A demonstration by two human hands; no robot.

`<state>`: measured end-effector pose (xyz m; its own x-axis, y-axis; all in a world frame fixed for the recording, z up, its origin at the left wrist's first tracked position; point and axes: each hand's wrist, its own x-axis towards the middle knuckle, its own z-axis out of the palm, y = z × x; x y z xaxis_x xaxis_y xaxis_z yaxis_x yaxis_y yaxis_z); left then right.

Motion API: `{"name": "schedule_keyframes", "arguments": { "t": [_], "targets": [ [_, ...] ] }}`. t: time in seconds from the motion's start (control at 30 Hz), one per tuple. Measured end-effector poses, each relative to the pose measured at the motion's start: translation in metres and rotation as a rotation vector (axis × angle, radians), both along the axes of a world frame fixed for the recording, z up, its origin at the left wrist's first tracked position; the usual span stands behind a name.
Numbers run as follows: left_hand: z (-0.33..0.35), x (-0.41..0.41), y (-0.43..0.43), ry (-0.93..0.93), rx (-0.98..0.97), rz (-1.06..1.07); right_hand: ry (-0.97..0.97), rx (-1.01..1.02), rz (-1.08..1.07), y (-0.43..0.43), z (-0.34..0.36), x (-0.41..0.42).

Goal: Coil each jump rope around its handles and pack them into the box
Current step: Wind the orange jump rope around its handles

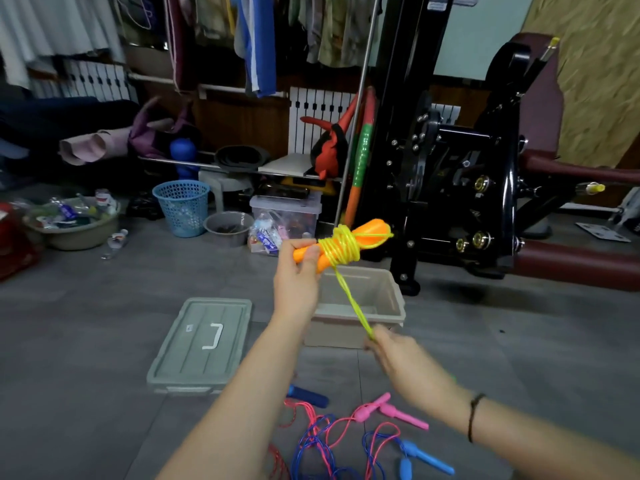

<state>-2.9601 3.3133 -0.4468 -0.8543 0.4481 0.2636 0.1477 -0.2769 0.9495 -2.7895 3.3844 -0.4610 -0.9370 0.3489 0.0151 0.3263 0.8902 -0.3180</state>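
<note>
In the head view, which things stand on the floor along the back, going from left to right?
Left to right: beige basin holding small items → blue mesh basket → grey bowl → clear lidded container → black exercise machine.

You face a grey tiled floor (86, 323). Clothes (256, 43) hang above a radiator (318, 112) ahead. A black machine (450, 168) stands at right.

Glossy translucent yellow rope (341, 249), smooth orange plastic handles (370, 232), matt box (393, 299).
</note>
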Motion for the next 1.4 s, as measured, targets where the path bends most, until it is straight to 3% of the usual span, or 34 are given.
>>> {"name": "schedule_keyframes", "arguments": {
  "t": [0.1, 0.17, 0.27, 0.33, 0.43, 0.53, 0.6, 0.73, 0.83, 0.9, 0.97, 1.1, 1.17, 1.3, 1.4],
  "targets": [
    [-0.015, -0.010, -0.001, 0.426, -0.342, 0.022, -0.100, 0.181, 0.018, -0.036, 0.032, -0.002],
    [-0.016, -0.002, 0.003, 0.621, -0.464, -0.052, -0.083, 0.438, -0.008, -0.033, 0.070, -0.006],
    [-0.015, 0.006, 0.004, 0.724, -0.486, -0.125, -0.100, 0.723, 0.068, -0.003, 0.113, -0.004],
    [-0.016, 0.012, 0.003, 0.777, -0.417, -0.210, -0.159, 0.711, 0.112, 0.016, 0.137, -0.002],
    [-0.006, 0.030, 0.000, 0.855, -0.368, -0.322, -0.190, 0.419, 0.217, 0.053, 0.161, -0.012],
    [0.004, 0.046, -0.005, 0.805, -0.259, -0.353, -0.168, -0.025, 0.229, 0.085, 0.159, -0.012],
    [0.010, 0.052, -0.009, 0.748, -0.147, -0.364, -0.079, -0.471, 0.155, 0.090, 0.139, -0.008],
    [0.014, 0.052, -0.014, 0.822, -0.018, -0.422, 0.007, -1.384, 0.002, 0.078, 0.092, -0.002],
    [0.019, 0.044, -0.015, 0.823, 0.054, -0.379, 0.069, -1.615, -0.015, 0.057, 0.082, 0.003],
    [0.019, 0.044, -0.012, 0.762, 0.089, -0.275, 0.213, -1.577, -0.047, 0.045, 0.082, 0.002],
    [0.018, 0.049, -0.005, 0.598, 0.098, -0.178, 0.408, -1.389, -0.114, 0.035, 0.076, -0.004],
    [0.011, 0.064, 0.013, 0.140, -0.063, 0.078, 0.602, -0.469, -0.260, 0.020, 0.052, -0.020],
    [0.014, 0.073, 0.019, -0.106, 0.009, 0.010, 0.626, -0.161, -0.353, 0.010, 0.042, -0.024],
    [0.020, 0.068, 0.022, -0.466, 0.215, -0.192, 0.722, -0.064, -0.349, -0.003, 0.033, -0.026],
    [0.022, 0.054, 0.022, -0.433, 0.175, -0.203, 0.671, -0.093, -0.335, 0.001, 0.036, -0.028]
  ]
}}
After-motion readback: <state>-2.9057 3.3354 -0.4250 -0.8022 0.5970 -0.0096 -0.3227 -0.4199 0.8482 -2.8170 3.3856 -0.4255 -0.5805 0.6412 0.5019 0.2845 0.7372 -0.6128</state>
